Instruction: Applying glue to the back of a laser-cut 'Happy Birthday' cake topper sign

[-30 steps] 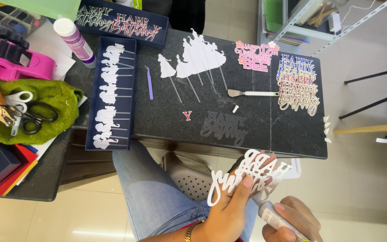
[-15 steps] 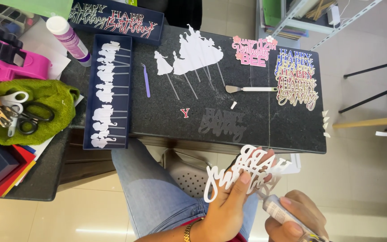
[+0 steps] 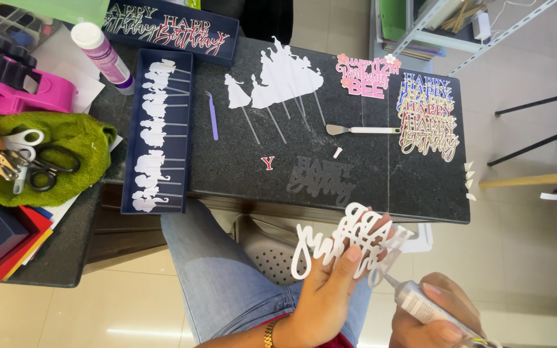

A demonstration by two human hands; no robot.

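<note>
My left hand (image 3: 327, 293) holds a white script lettering cutout (image 3: 346, 245) flat against its fingers, below the front edge of the dark table (image 3: 240, 174). My right hand (image 3: 430, 316) grips a small glue tube (image 3: 417, 304) whose thin nozzle touches the cutout's lower right edge. On the table just above lie a dark lettering cutout (image 3: 320, 177) and a small red letter piece (image 3: 267, 163).
A navy tray (image 3: 157, 132) holds several white toppers on sticks. Castle cutouts (image 3: 285, 80), purple tweezers (image 3: 212, 116), a spatula tool (image 3: 362, 130), pink (image 3: 367, 76) and stacked lettering toppers (image 3: 427, 125) lie on the table. Scissors and pliers (image 3: 20, 158) rest on a green cloth at left.
The white cutout has shifted slightly in my left hand, and my right hand has brought the glue tube's tip up to its edge.
</note>
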